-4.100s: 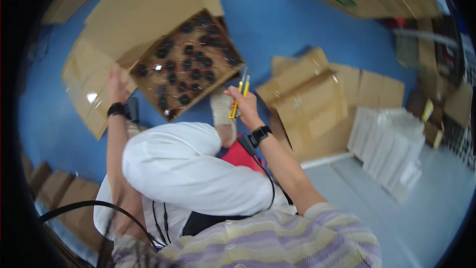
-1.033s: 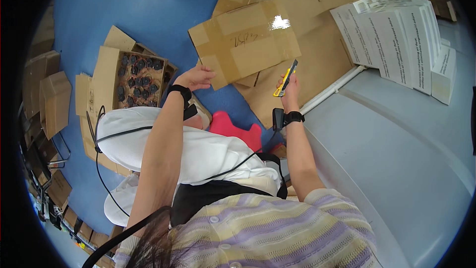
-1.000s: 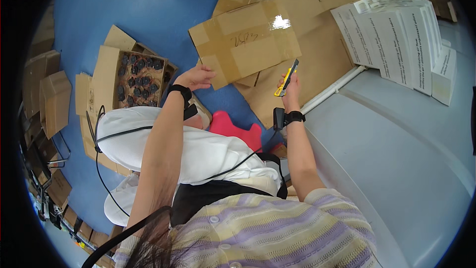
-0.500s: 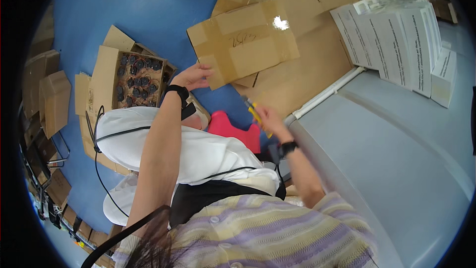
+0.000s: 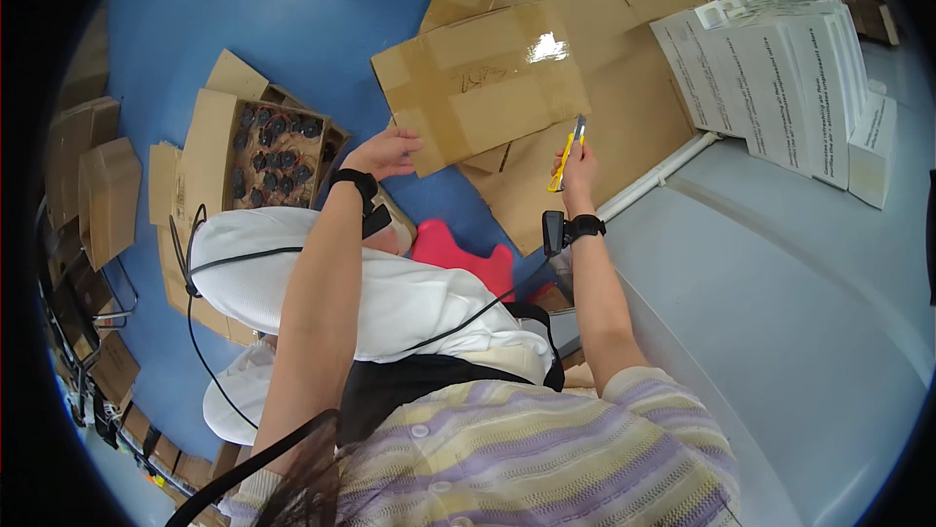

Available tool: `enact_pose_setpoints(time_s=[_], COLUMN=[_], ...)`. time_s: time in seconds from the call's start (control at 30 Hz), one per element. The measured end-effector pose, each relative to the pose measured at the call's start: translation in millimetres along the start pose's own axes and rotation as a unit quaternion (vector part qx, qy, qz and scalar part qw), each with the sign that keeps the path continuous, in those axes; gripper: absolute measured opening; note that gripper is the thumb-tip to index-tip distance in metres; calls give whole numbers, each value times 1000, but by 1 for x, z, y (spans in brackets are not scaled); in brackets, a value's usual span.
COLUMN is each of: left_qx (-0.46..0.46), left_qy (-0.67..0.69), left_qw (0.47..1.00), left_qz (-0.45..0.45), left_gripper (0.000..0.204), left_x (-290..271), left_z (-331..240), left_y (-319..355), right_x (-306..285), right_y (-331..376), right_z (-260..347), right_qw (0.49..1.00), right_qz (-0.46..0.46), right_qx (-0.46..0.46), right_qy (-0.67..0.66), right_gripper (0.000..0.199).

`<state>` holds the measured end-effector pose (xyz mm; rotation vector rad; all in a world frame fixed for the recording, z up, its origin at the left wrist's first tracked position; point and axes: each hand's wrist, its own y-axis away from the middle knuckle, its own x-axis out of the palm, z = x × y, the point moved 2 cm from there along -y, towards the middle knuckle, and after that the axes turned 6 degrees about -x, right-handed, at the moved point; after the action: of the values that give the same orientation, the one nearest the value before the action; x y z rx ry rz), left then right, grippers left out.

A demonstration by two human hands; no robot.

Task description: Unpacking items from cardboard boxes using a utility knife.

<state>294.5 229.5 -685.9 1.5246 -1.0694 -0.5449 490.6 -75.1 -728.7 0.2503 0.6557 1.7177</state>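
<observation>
My left hand [image 5: 385,154] is closed at the lower left corner of a taped cardboard box [image 5: 502,88], its fingertips on the box's edge. Brown tape crosses the top of the box, which has handwriting on it and a bright glare spot near its far right. In my right hand [image 5: 579,172] is a yellow utility knife [image 5: 559,168], held upright with its tip at the box's lower right corner. Whether the blade touches the cardboard, I cannot tell.
Flattened cardboard [image 5: 624,69] lies under and behind the box. An open carton [image 5: 210,152] of small black parts with wires stands at left. White printed boxes [image 5: 780,98] stand on a grey surface [image 5: 760,273] at right. A pink stool [image 5: 458,256] sits below the box.
My right hand has swung up and to the right with the utility knife, from near the pink stool to the box's right corner. The left hand stays almost in place; the box has shifted very slightly.
</observation>
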Motion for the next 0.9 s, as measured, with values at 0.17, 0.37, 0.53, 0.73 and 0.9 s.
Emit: enact_pose_setpoints(time_s=[0.17, 0.37, 0.53, 0.73, 0.9], left_qx=[-9, -5, 0, -6, 1], left_qy=[1, 1, -28, -52, -43], left_qw=[1000, 1000, 999, 999, 999], left_qz=[-4, -20, -40, -15, -30], left_gripper=[32, 41, 42, 49, 45], left_x=[-11, -6, -1, -20, -8], left_z=[7, 6, 0, -6, -11], left_y=[-2, -1, 8, 4, 5], right_x=[7, 6, 8, 16, 41], right_y=[5, 4, 15, 24, 32], right_z=[-10, -15, -18, -24, -33], right_qw=[999, 999, 997, 992, 1000], right_qz=[-27, -6, 16, 56, 13], right_qx=[-31, -16, 14, 15, 12], right_qy=[-20, -49, -70, -108, -20], right_gripper=[22, 20, 20, 21, 22])
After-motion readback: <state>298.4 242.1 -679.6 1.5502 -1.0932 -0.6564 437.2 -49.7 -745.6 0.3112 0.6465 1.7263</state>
